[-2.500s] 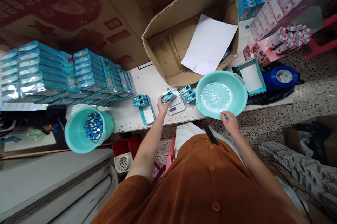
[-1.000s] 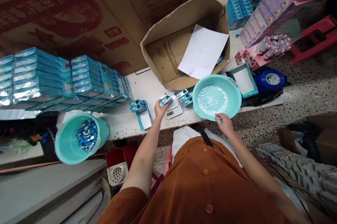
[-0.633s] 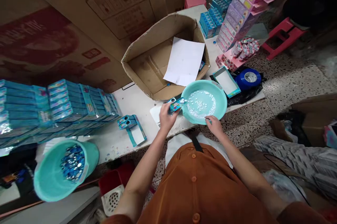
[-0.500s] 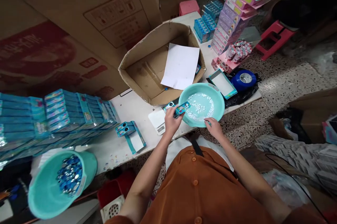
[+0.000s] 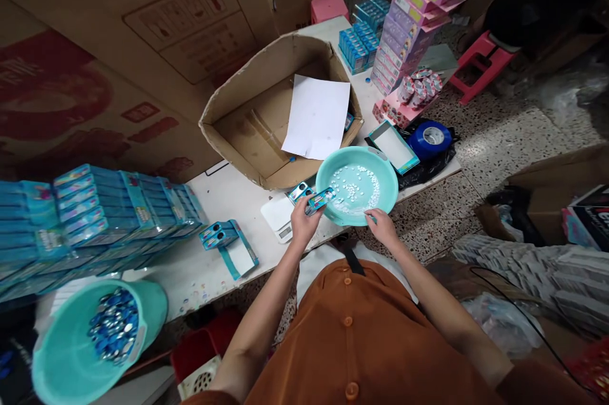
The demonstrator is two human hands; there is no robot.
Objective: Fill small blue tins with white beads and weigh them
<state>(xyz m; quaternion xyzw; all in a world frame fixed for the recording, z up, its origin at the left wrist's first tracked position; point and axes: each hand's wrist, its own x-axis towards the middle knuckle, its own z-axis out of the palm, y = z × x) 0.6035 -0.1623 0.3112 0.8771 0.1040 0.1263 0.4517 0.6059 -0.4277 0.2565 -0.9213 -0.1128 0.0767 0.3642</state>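
Observation:
My left hand (image 5: 304, 222) is closed round a small blue printed box (image 5: 322, 198), held tilted over the left rim of a turquoise basin (image 5: 391, 202). White tablet-like pieces (image 5: 352, 190) lie scattered in a rough ring and a middle cluster inside the basin. My right hand (image 5: 381, 227) is at the basin's near rim with thumb and fingers pinched together; what they hold, if anything, is too small to make out. Another blue box with a round dark hole (image 5: 301, 191) is just behind my left hand, by a white digital scale (image 5: 277, 218).
An open cardboard carton (image 5: 242, 132) with a white sheet (image 5: 318, 116) stands behind the basin. Stacked blue packs (image 5: 99, 202) and a turquoise tub (image 5: 61, 341) of blue pieces are at left. An open display box (image 5: 240, 256), blue tape (image 5: 432, 137) and tall pink boxes (image 5: 397, 43) flank the workspace.
The whole view has shifted slightly, so most things appear further left. Both hands keep nearly the same pose, the left still on the small box and the right at the basin's near rim.

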